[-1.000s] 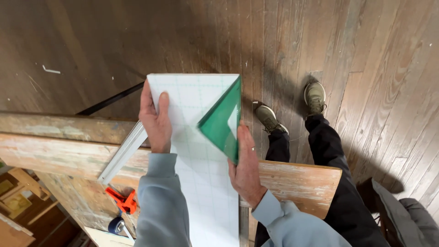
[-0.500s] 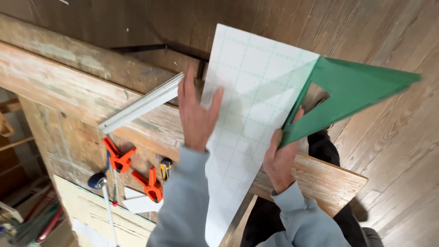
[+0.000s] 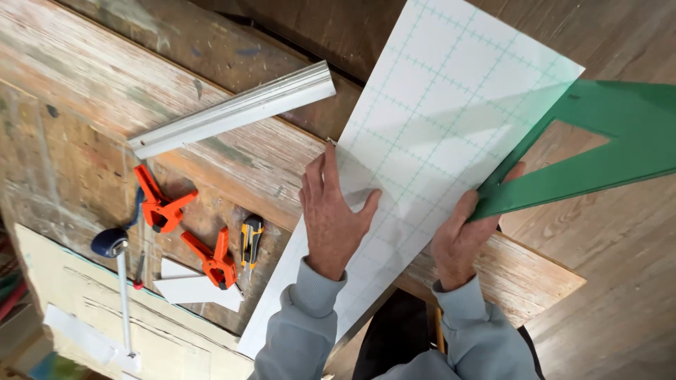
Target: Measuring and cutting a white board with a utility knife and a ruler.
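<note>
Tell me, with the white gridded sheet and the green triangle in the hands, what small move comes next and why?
Probably lay the green plastic triangle flat onto the white gridded sheet. The right hand grips the triangle by one corner, most of it out past the sheet's edge over the floor, while the left hand presses the sheet flat on the worn wooden bench.

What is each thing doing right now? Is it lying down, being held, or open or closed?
Left hand: flat, pressing on the sheet.
Right hand: gripping the triangle.
Sheet: lying on the bench, far end sticking out past it.
Triangle: held, resting on the sheet's edge.
Metal strip: lying loose on the bench.
Two orange clamps: lying unused.
Knife: lying down.
</note>
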